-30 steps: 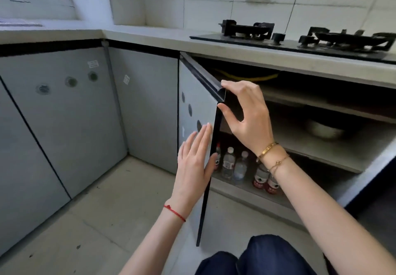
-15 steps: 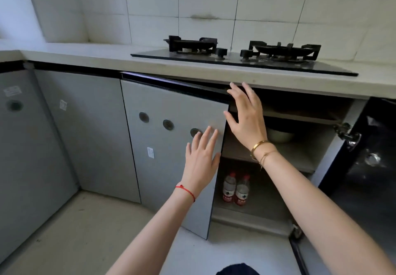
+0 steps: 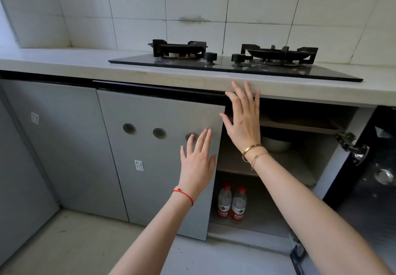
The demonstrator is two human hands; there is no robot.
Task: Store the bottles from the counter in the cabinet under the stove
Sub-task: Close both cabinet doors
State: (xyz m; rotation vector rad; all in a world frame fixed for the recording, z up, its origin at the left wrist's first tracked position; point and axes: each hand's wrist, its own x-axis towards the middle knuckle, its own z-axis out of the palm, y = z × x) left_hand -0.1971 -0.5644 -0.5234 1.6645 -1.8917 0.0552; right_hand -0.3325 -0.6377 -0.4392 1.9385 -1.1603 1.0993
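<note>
Two clear bottles with red caps and red labels stand upright on the bottom shelf of the cabinet under the stove. The grey left cabinet door is almost flush with the cabinet front. My left hand lies flat and open against that door near its free edge. My right hand is open with spread fingers, just right of the door's upper corner, its fingertips by the counter edge. Neither hand holds anything. Other bottles seen before are hidden behind the door.
The right cabinet door, dark inside, stands wide open on its hinge. A pale bowl sits on the middle shelf. Grey cabinet fronts run to the left. Pale floor lies below.
The left door has swung from wide open to nearly shut. My right hand has let go of its top corner and opened flat. The view has turned to face the stove.
</note>
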